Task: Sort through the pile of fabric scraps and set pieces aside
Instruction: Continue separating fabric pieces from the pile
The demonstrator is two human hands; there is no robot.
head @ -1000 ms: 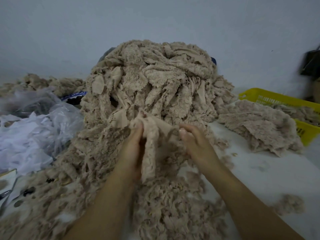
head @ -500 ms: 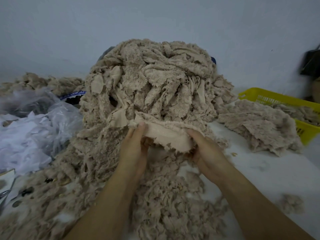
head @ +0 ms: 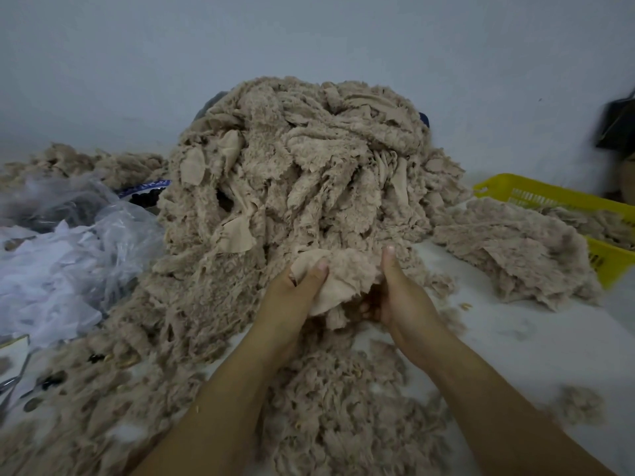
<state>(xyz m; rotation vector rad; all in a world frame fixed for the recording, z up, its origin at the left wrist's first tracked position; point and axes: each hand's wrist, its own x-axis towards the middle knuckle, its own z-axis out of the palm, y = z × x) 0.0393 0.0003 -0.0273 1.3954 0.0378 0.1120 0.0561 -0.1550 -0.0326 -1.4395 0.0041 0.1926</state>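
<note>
A tall pile of beige fluffy fabric scraps (head: 302, 159) fills the middle of the white table and spills toward me. At its foot both hands hold one beige scrap (head: 347, 280) between them. My left hand (head: 292, 293) grips the scrap's left edge, thumb on top of its smooth side. My right hand (head: 402, 300) holds the right edge, thumb up, its fingers hidden under the fabric. A flatter stack of sorted scraps (head: 515, 245) lies to the right.
A yellow plastic basket (head: 536, 194) holding more scraps stands at the far right. Clear plastic bags with white material (head: 65, 255) lie at left. Scissors (head: 10, 383) and small dark bits sit at the left edge. Bare white table (head: 532, 338) shows on the right.
The scrap hung bunched from my left hand, then was stretched wide between both hands. Now the hands are closer together and the scrap is gathered into a fold.
</note>
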